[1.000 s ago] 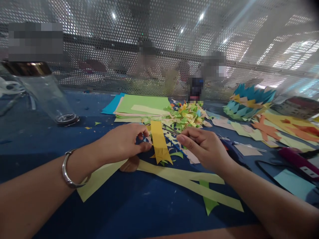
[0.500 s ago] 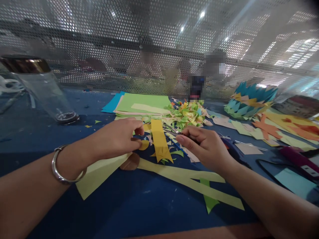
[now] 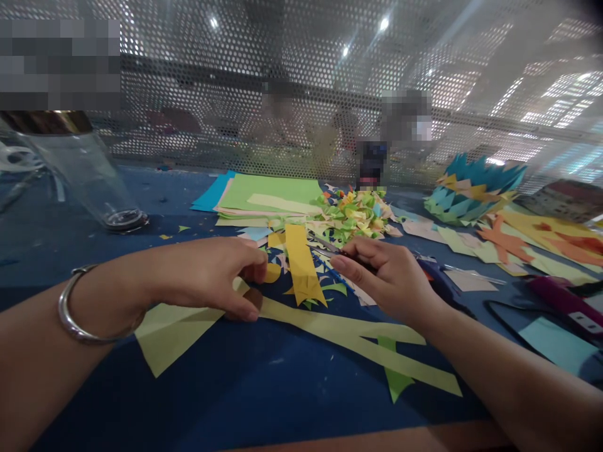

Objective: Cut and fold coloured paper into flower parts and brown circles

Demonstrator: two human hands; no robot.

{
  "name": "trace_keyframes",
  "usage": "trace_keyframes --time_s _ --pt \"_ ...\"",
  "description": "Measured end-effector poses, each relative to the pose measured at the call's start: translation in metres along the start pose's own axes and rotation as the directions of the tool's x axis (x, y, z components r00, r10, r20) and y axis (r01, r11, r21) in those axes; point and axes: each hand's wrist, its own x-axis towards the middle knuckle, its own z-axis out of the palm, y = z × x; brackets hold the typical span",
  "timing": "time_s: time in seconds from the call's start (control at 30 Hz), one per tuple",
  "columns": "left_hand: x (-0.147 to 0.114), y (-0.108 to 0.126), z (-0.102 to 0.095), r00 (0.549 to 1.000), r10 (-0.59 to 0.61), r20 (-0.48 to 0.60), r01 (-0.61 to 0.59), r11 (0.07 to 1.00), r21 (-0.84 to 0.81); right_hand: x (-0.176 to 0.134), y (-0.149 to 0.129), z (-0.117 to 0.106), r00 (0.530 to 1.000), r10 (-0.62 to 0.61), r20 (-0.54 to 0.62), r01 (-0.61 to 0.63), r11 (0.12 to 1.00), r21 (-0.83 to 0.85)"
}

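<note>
My right hand is closed around the dark handle of a pair of scissors. Their metal blades point left, slightly apart, at the edge of a yellow paper strip with a notched near end. My left hand, a bangle at its wrist, hovers with thumb and fingers apart and nothing visible between them. Below its thumb lies a round brownish piece, partly covered. Pale yellow-green paper is under that hand, and a long forked strip runs right. A yellow round scrap sits by the fingertips.
Stacked coloured sheets and a heap of paper scraps lie behind. A glass jar stands left. At right are a blue paper crown-like ring, orange strips and a purple corded tool. A perforated screen bounds the back.
My left hand has moved slightly left and toward me, its thumb now over the brownish round piece and farther from the yellow scrap. My right hand and the scissors have barely moved.
</note>
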Motion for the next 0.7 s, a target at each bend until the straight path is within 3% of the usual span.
trace_keyframes --time_s 0.1,0.33,0.43,0.53,0.7 --pt "-0.001 0.001 -0.010 0.987 0.001 0.158 -0.003 1.000 0.012 0.000 0.000 0.001 1.000 0.000 -0.001 0.000 1.000 -0.004" --pt "0.001 0.005 -0.012 0.982 0.029 0.187 -0.032 0.999 0.014 0.001 0.002 0.001 1.000 0.019 0.004 -0.019 1.000 -0.008" --pt "0.004 0.003 -0.012 0.989 0.039 0.143 -0.025 0.995 -0.098 0.001 0.003 0.001 1.000 0.021 -0.001 -0.021 1.000 0.012" --pt "0.010 0.001 -0.009 0.996 0.073 0.059 -0.050 0.946 -0.320 0.001 0.003 0.001 1.000 0.030 -0.004 -0.030 0.998 0.049" --pt "0.021 0.006 0.010 0.984 -0.046 -0.174 -0.094 0.693 -0.715 0.003 0.002 0.005 0.999 0.046 0.024 -0.049 0.990 0.134"
